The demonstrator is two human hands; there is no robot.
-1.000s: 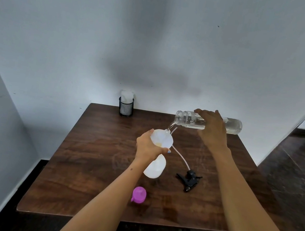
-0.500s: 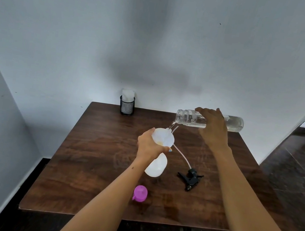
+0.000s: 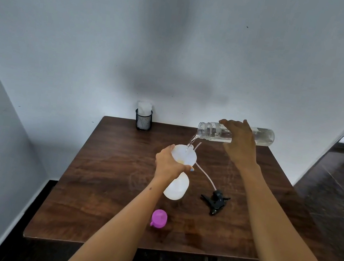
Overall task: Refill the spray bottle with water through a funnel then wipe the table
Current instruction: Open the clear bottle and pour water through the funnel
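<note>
Now the right hand (image 3: 238,144) wraps the clear water bottle (image 3: 235,134), tipped nearly level so a thin stream falls from its mouth into the funnel (image 3: 184,155). Just below it, the left hand (image 3: 169,163) closes around the spray bottle (image 3: 176,186) neck, steadying funnel and bottle upright on the bench (image 3: 106,165). Near that hand lie the trigger head (image 3: 215,200) and pink cap (image 3: 159,217), set aside.

Black mesh cup (image 3: 143,119) (white tissue inside) stands at the table's far edge.
</note>
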